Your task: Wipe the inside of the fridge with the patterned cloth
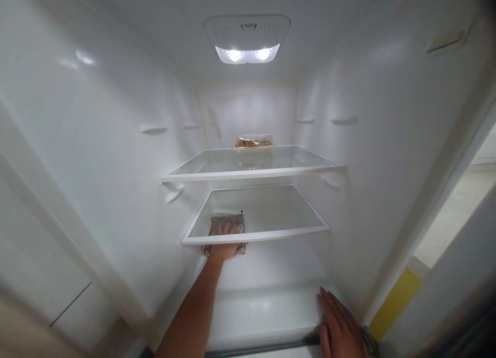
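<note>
My left hand reaches in below the lower glass shelf. Its fingers lie stretched across a dark brown printed packet, seen partly through the glass; the thumb is hidden. The packet sits low at the left, and its contents cannot be made out. Down at the right, my right hand rests by the fridge's front bottom edge, fingers extended close together, with nothing visible in it.
Above my left hand are a lower glass shelf and an upper one, both white-rimmed. A clear-wrapped pack of brownish food stands far back on the upper shelf. A lit lamp is in the ceiling. White walls with shelf supports flank the space.
</note>
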{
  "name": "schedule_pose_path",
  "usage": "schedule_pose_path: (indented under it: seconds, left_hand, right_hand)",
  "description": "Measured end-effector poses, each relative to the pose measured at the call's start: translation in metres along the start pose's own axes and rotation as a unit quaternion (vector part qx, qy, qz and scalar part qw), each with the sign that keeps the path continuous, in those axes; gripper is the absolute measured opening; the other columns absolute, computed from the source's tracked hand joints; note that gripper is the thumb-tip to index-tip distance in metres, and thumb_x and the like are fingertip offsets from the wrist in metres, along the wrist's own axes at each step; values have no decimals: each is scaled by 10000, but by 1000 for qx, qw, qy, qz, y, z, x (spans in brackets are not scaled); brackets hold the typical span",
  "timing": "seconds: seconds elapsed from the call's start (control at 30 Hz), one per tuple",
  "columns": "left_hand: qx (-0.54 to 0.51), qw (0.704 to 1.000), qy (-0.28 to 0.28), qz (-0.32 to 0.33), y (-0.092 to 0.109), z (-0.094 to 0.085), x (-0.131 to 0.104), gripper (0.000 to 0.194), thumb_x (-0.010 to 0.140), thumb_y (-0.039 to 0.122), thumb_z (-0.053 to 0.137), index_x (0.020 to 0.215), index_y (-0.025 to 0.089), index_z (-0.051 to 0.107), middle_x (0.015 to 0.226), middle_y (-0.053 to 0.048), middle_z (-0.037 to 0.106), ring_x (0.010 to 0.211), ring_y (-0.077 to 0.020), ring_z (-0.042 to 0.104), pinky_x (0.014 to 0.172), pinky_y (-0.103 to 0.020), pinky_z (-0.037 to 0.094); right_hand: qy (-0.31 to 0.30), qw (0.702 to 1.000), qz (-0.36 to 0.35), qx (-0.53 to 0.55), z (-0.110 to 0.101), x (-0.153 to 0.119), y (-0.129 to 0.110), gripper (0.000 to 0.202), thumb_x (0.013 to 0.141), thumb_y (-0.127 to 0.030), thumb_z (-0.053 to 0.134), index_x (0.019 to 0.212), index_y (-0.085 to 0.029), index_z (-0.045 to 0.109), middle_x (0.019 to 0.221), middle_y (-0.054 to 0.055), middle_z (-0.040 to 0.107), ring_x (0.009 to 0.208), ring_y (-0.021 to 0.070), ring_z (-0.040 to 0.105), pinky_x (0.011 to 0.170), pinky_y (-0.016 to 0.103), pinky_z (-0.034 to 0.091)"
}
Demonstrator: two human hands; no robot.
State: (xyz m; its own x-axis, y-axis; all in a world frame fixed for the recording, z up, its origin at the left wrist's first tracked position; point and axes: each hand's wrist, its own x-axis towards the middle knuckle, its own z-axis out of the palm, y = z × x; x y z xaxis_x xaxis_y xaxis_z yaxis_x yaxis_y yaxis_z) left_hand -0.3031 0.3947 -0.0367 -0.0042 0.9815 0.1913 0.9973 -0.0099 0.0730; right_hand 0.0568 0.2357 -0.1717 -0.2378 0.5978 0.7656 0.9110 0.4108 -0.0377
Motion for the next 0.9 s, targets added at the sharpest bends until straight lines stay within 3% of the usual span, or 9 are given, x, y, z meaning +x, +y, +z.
schedule_pose_path:
  seconds: [0.17, 0.37, 0.5, 0.63, 0.73, 0.9]
  left_hand:
    - [14, 1000, -11, -12, -4, 0, 20, 618, 935, 505, 387, 1482, 223, 438, 1606, -160, 360, 1452, -439, 322, 1142, -680, 273]
    - [18, 1000, -11, 7, 9, -8, -4, 613, 907, 462, 461, 1473, 228, 459, 1596, -138, 388, 1462, -404, 327, 1182, -607, 265]
    - [14, 1000, -21, 6, 27, -13, -40, 568, 941, 453, 361, 1450, 239, 493, 1532, -132, 484, 1422, -370, 408, 1192, -578, 268]
    - [11, 999, -44, 13, 48, -22, -88, 619, 924, 547, 356, 1494, 314, 422, 1617, -88, 364, 1491, -361, 305, 1206, -569, 243]
    - [-15, 998, -53, 38, 60, -28, -128, 628, 925, 598, 320, 1492, 347, 416, 1620, -67, 365, 1497, -345, 304, 1217, -539, 240]
    - [-87, 990, -82, 76, 68, -25, -181, 671, 862, 696, 398, 1485, 448, 378, 1641, -1, 323, 1506, -334, 292, 1238, -544, 213]
  right_hand:
    - [-1, 999, -24, -25, 2, -1, 5, 526, 862, -221, 470, 1384, -163, 497, 1290, 147, 686, 1148, 286, 671, 914, 438, 564]
    - [6, 999, -15, -30, 3, 3, 0, 482, 870, -227, 460, 1344, -181, 539, 1292, 130, 690, 1145, 277, 675, 924, 436, 562]
    - [24, 999, 3, -26, 2, 5, -5, 464, 862, -222, 470, 1315, -172, 562, 1289, 120, 693, 1146, 270, 668, 943, 433, 555]
    - [38, 999, 4, -29, 2, 10, -9, 434, 843, -204, 469, 1255, -164, 600, 1265, 115, 704, 1121, 267, 671, 928, 421, 555]
    - [59, 997, -6, -39, 2, 13, -11, 414, 837, -186, 464, 1216, -131, 621, 1229, 129, 718, 1091, 263, 683, 902, 408, 563]
    - [67, 997, -19, -30, 8, 13, -8, 426, 825, -168, 483, 1221, -145, 637, 1229, 126, 722, 1098, 265, 685, 897, 411, 565]
